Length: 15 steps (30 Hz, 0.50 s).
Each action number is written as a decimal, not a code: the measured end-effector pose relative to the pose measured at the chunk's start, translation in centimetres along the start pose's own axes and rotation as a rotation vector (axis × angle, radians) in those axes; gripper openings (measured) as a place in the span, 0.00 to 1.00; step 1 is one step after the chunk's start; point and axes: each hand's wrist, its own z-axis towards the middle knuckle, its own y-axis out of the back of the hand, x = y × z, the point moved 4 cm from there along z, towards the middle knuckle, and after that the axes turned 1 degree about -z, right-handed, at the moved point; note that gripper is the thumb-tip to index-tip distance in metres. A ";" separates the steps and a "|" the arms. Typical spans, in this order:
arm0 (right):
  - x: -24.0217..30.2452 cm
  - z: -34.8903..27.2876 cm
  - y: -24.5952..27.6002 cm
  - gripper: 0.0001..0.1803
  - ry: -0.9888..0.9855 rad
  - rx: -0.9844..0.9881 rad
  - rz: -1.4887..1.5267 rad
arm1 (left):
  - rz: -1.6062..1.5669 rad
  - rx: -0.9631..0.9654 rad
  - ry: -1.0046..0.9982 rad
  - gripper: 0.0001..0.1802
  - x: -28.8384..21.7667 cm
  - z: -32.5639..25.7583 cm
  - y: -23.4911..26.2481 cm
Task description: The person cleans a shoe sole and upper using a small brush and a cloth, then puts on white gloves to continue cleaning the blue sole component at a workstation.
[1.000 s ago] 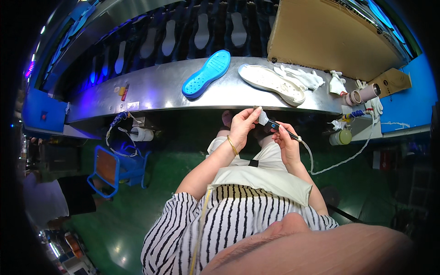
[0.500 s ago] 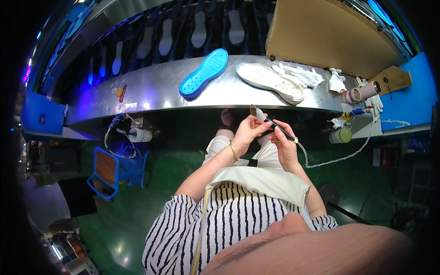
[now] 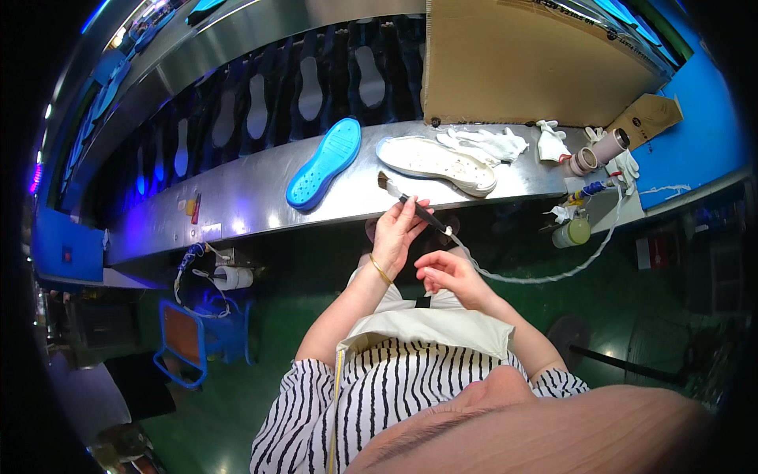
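Note:
My left hand point(image 3: 392, 238), with a gold bangle at its wrist, grips a brush point(image 3: 423, 211) by its black handle. The brush's brown bristles point up and left, over the front edge of the metal bench. A whitish tube point(image 3: 513, 278) runs from the handle's rear end. Below and to the right, my right hand point(image 3: 456, 278) is off the brush, its fingers loosely bent and apart. Nearest the bristles lies a white shoe sole point(image 3: 430, 160) with its hollow side up. Left of it rests a bright blue shoe sole point(image 3: 324, 166).
White gloves point(image 3: 493, 144) lie behind the white sole. A large cardboard sheet point(image 3: 537, 67) stands at the back right, near a pinkish thermos point(image 3: 609, 146). Behind the metal bench point(image 3: 260, 209), a dark conveyor carries several grey insole shapes point(image 3: 310, 88). A blue-framed stool point(image 3: 183, 336) is at the left.
My right hand has let go of the brush and drawn down and left. The left hand has carried the brush left. The view has shifted, moving the bench lower in it.

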 end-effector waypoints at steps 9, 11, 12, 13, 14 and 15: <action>5.5 2.4 14.6 0.27 0.371 -0.752 -0.886 | -0.044 -0.044 0.061 0.21 0.5 1.3 -0.2; 6.2 3.6 15.2 0.36 0.473 -0.878 -1.404 | -0.077 -0.025 0.073 0.22 0.4 1.1 -0.2; 6.2 4.9 15.5 0.44 0.372 -0.840 -1.357 | -0.065 -0.041 0.075 0.23 0.2 1.0 0.4; 6.2 5.5 15.4 0.43 0.354 -0.848 -1.418 | -0.068 -0.037 0.089 0.23 0.3 0.9 0.8; 6.3 6.0 15.3 0.43 0.341 -0.850 -1.480 | -0.074 -0.038 0.098 0.23 0.5 0.9 1.2; 6.1 7.0 15.0 0.42 0.341 -0.832 -1.537 | -0.077 -0.055 0.094 0.23 0.4 0.7 1.8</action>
